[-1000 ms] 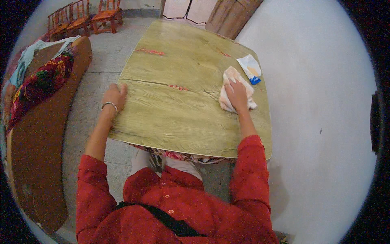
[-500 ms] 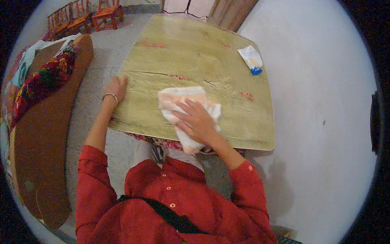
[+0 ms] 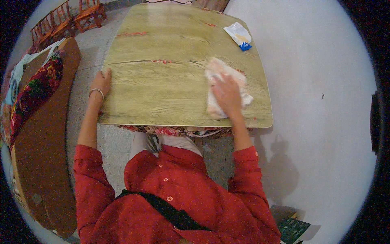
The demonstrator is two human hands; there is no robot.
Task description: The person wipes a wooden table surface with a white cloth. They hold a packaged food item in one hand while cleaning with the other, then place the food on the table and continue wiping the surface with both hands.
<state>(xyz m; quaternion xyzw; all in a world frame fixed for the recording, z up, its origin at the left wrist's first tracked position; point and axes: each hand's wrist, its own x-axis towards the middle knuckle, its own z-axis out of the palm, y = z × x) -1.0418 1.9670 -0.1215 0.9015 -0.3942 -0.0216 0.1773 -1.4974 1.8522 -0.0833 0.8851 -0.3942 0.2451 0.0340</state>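
My right hand (image 3: 227,94) lies over a white and pale-orange cloth (image 3: 216,69) on the right part of a table (image 3: 162,91) with a greenish wood-grain top. Its fingers are stretched over the cloth, pressing it flat, and look somewhat blurred. At the table's left edge, my left hand (image 3: 100,83), with a bracelet at the wrist, grips the rim; part of its fingers is hidden. Beyond the cloth, toward the far right edge, rests a white packet (image 3: 239,34) with a blue end.
A floral cloth (image 3: 166,131) shows under the table's near edge. To the left stands a brown sofa-like piece (image 3: 42,138) with a colourful textile (image 3: 38,85) on it. Wooden chairs (image 3: 87,17) stand at the far left. A white wall (image 3: 308,69) runs close along the right side.
My right hand has slid the cloth to the right and farther from me across the tabletop. My left hand stays at the left edge. The whole view has shifted slightly.
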